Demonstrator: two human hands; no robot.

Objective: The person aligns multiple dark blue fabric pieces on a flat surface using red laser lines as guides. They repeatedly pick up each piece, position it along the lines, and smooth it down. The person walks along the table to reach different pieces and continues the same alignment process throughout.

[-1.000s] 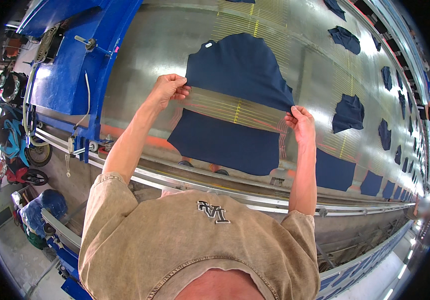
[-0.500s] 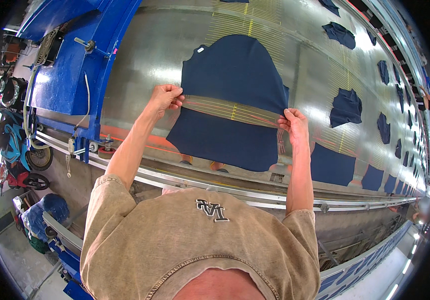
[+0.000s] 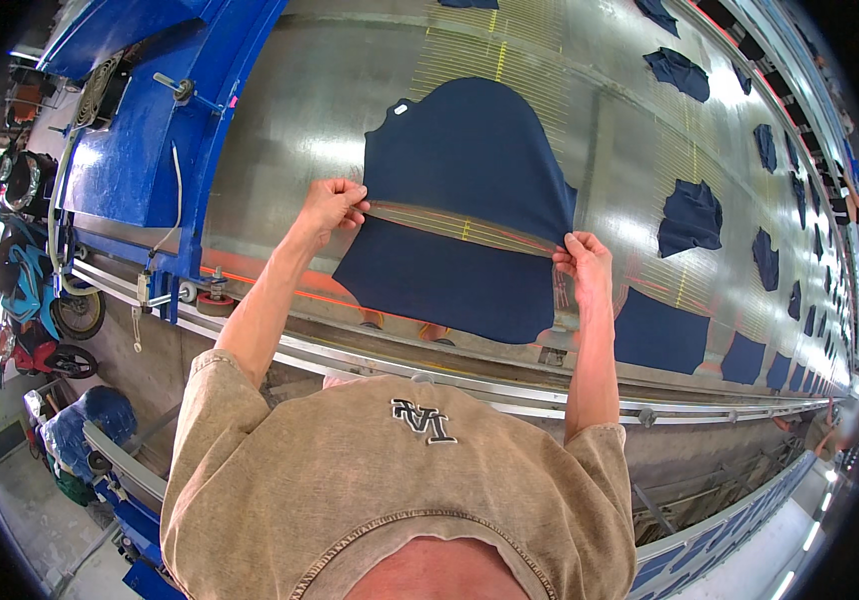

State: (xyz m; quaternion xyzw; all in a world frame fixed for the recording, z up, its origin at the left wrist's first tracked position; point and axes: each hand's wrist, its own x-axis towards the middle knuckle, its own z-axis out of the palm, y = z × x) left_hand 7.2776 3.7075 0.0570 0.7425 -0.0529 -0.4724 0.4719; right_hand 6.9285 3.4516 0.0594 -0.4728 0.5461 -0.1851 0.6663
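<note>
A navy blue cut fabric piece (image 3: pixel 470 150) lies spread on a shiny metal conveyor surface (image 3: pixel 290 120). My left hand (image 3: pixel 335 205) pinches its lower left edge, and my right hand (image 3: pixel 582 262) pinches its lower right edge. Just below the held edge lies a second navy fabric piece (image 3: pixel 440 285), reaching toward the near rail. A thin strip of yellow-lined surface shows between the two pieces.
Several more navy fabric pieces (image 3: pixel 692 215) lie along the surface to the right and far end. A blue machine housing (image 3: pixel 140 150) stands at the left. A metal rail (image 3: pixel 510 390) runs along the near edge. Bags and clutter (image 3: pixel 30 290) sit on the floor at left.
Both hands have drawn the held edge of the upper piece nearer to me, closing most of the gap to the lower piece.
</note>
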